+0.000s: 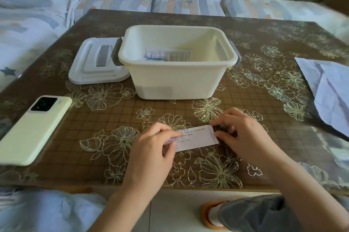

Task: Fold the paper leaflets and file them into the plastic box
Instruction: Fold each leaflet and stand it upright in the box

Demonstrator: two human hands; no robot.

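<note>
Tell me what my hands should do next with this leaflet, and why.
Probably lift the leaflet into the box. It is already a narrow folded strip, the left hand and right hand pinch its ends, and the box stands open behind.

Head-worn view, forward-down, close over table (pixel 94 118) (edges perhaps warped)

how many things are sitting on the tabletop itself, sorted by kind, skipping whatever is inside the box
box: 1
lid: 1
phone: 1
papers: 2, a folded leaflet and an open sheet
total: 5
</note>
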